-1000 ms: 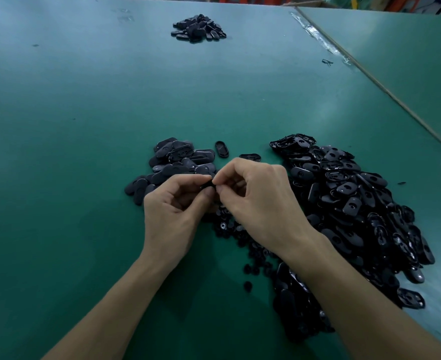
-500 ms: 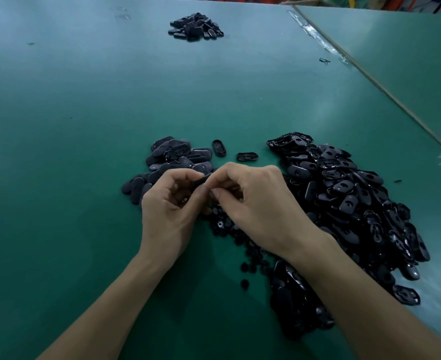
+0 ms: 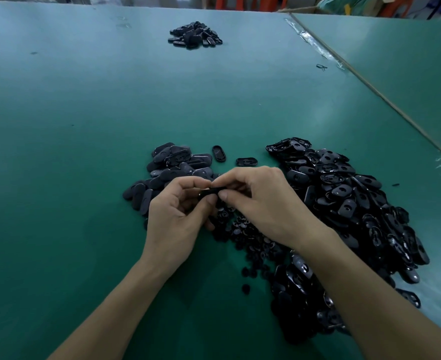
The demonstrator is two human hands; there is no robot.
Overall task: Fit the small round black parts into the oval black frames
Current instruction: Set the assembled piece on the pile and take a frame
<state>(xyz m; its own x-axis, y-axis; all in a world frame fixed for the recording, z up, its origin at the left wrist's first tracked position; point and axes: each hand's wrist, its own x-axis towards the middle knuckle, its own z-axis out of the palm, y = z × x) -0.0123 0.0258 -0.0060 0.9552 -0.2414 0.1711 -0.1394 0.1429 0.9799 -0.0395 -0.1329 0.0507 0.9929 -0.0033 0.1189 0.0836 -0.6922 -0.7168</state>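
Together, left hand [image 3: 175, 216] and right hand [image 3: 261, 203] pinch one oval frame [image 3: 210, 192], fingers curled.

Green table [image 3: 84, 178] bears three black heaps: frames [image 3: 357, 203], near pile [image 3: 172, 167], far pile [image 3: 194, 35].

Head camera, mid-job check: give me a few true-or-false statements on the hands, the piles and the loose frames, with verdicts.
1. The left hand and right hand both pinch one black part. True.
2. The biggest pile lies on the person's left. False: it lies on the right.
3. Two loose frames lie beyond the hands. True.
4. The far pile touches the near ones. False: bare green table separates them.
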